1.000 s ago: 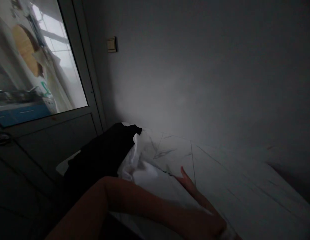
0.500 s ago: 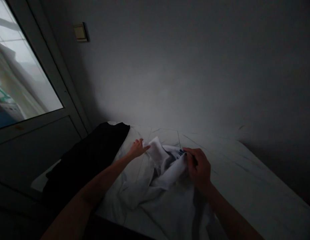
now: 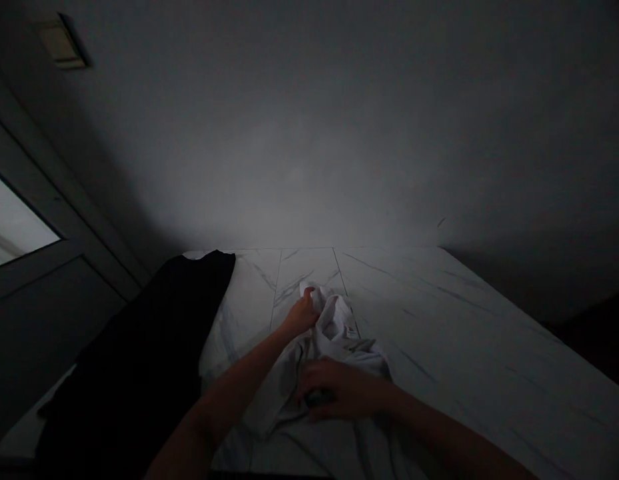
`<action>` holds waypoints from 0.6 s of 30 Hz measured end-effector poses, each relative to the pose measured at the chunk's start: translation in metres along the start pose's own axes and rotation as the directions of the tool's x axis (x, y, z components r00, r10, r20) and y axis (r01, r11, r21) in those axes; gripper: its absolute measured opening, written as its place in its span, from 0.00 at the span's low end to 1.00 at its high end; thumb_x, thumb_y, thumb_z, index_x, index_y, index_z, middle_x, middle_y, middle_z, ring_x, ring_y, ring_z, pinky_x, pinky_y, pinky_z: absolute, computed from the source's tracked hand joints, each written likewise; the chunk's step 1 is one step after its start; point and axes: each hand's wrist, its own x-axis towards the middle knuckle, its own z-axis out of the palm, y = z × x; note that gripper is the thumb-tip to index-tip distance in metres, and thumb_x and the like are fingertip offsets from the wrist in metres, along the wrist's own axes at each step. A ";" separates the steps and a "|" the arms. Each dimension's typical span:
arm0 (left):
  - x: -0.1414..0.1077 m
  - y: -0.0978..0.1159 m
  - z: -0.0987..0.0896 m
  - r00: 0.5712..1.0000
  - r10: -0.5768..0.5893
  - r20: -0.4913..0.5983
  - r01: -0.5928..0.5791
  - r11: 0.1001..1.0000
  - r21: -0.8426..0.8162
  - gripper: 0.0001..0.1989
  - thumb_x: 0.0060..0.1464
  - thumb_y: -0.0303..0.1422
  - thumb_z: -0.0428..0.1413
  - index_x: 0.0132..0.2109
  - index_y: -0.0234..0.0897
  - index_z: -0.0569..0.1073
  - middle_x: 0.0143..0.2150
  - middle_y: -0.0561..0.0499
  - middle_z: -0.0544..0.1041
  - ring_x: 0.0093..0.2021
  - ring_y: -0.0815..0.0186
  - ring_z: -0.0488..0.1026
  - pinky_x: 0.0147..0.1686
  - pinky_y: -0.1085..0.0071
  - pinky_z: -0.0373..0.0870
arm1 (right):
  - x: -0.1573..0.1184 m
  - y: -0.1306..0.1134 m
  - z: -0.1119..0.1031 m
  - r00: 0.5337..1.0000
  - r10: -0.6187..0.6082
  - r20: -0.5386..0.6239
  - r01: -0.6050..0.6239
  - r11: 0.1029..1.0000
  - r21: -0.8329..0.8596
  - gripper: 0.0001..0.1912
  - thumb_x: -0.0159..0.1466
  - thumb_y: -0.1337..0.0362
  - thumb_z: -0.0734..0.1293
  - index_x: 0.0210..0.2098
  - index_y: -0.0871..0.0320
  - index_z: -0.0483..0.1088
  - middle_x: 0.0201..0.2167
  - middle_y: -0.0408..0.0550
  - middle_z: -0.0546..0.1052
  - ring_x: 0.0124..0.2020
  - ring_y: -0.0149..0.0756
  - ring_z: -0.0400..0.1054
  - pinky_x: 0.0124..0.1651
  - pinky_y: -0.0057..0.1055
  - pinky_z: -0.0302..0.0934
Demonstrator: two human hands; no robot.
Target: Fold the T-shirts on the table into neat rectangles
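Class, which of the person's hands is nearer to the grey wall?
Left. The left hand grips the white cloth on the side toward the grey wall; the right hand is over the cloth, closer to the person's body.

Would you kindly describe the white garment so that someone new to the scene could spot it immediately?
Start at the marble-patterned table against the grey wall, where two bare arms reach in. The white garment lies crumpled there, gripped by the left hand, with the right hand over it. Its pale cloth sets it apart from the black garment at the table's left end.
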 end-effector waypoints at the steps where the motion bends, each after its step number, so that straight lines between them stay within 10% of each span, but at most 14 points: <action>1: 0.000 0.000 0.003 1.000 -0.029 -0.001 0.029 0.998 0.047 0.28 0.51 0.27 0.55 0.60 0.33 0.61 0.43 0.43 0.78 0.47 0.56 0.75 0.46 0.64 0.69 | -0.003 0.003 -0.015 0.993 0.060 -0.101 -0.052 0.996 0.075 0.14 0.66 0.53 0.65 0.41 0.55 0.77 0.37 0.46 0.78 0.39 0.34 0.71 0.43 0.31 0.63; 3: -0.001 -0.002 0.004 0.999 -0.046 -0.023 0.048 0.994 0.093 0.22 0.52 0.25 0.54 0.55 0.36 0.66 0.49 0.43 0.77 0.53 0.58 0.73 0.51 0.65 0.67 | -0.012 0.016 -0.043 0.882 0.229 -0.412 -0.188 0.972 0.138 0.15 0.66 0.52 0.63 0.38 0.56 0.76 0.34 0.46 0.77 0.35 0.33 0.70 0.38 0.29 0.63; 5: -0.001 -0.007 -0.003 0.994 -0.079 -0.081 0.088 0.988 0.124 0.18 0.52 0.24 0.53 0.51 0.38 0.69 0.52 0.46 0.76 0.53 0.61 0.72 0.53 0.67 0.66 | -0.024 0.037 -0.060 0.632 0.345 -0.694 -0.325 0.931 0.166 0.15 0.61 0.51 0.68 0.37 0.56 0.74 0.35 0.48 0.76 0.35 0.35 0.69 0.37 0.30 0.64; 7: 0.000 -0.010 -0.020 0.975 -0.150 -0.165 0.177 0.972 0.157 0.14 0.54 0.25 0.53 0.48 0.39 0.70 0.48 0.48 0.77 0.45 0.64 0.75 0.48 0.68 0.69 | -0.033 0.058 -0.064 0.444 0.453 -0.773 -0.412 0.869 0.273 0.22 0.53 0.49 0.72 0.40 0.57 0.72 0.38 0.49 0.75 0.35 0.36 0.68 0.37 0.32 0.65; 8: 0.000 -0.012 -0.032 0.960 -0.183 -0.211 0.223 0.957 0.183 0.13 0.56 0.26 0.52 0.48 0.39 0.71 0.46 0.49 0.77 0.41 0.65 0.75 0.45 0.69 0.69 | -0.036 0.066 -0.061 0.426 0.523 -0.738 -0.427 0.836 0.345 0.25 0.50 0.48 0.73 0.41 0.57 0.71 0.38 0.49 0.75 0.35 0.37 0.68 0.37 0.33 0.65; 12: -0.005 -0.013 -0.083 0.917 -0.238 -0.319 0.366 0.820 0.440 0.13 0.56 0.25 0.51 0.48 0.39 0.73 0.45 0.45 0.76 0.44 0.57 0.74 0.44 0.64 0.69 | -0.032 0.076 -0.033 0.643 0.601 -0.474 -0.415 0.794 0.443 0.22 0.54 0.49 0.71 0.40 0.58 0.71 0.35 0.46 0.75 0.36 0.38 0.69 0.39 0.34 0.66; 15: -0.013 -0.005 -0.104 0.897 -0.221 -0.382 0.431 0.624 0.652 0.15 0.56 0.23 0.48 0.47 0.36 0.76 0.47 0.37 0.74 0.50 0.47 0.71 0.44 0.56 0.70 | -0.024 0.069 -0.022 0.735 0.458 -0.500 -0.336 0.886 0.318 0.10 0.55 0.57 0.69 0.29 0.57 0.69 0.31 0.44 0.72 0.34 0.36 0.67 0.40 0.32 0.64; 18: -0.014 0.009 -0.097 0.974 0.010 -0.225 0.158 0.684 0.712 0.26 0.53 0.18 0.48 0.56 0.42 0.73 0.60 0.40 0.67 0.61 0.49 0.64 0.53 0.54 0.68 | -0.022 0.065 -0.021 0.758 0.395 -0.520 -0.197 0.897 0.395 0.06 0.52 0.61 0.67 0.26 0.57 0.68 0.32 0.46 0.73 0.36 0.37 0.67 0.43 0.33 0.63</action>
